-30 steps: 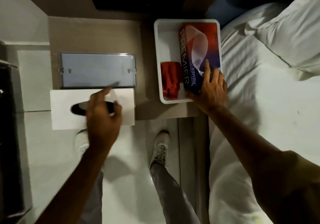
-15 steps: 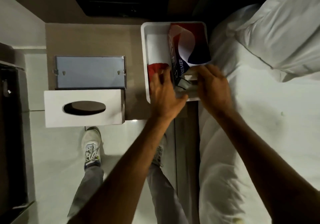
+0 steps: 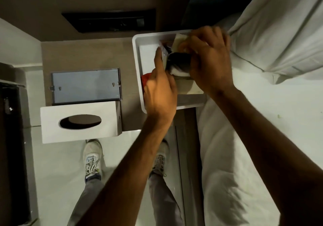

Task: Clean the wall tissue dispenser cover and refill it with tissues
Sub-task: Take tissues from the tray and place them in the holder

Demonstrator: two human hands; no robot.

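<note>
At the desk's front left edge we see the white box-shaped dispenser cover (image 3: 79, 121) with its dark oval slot, overhanging the floor; just behind it lies the clear acrylic backplate (image 3: 85, 86). Rightward, in the white plastic tray (image 3: 138, 68) at the desk's right edge, our left hand (image 3: 160, 92) steadies the tissue pack (image 3: 179, 65), forefinger extended, while our right hand (image 3: 209, 59) curls around it. Refilling, we judge, remains undone; cleaning cannot be judged.
</note>
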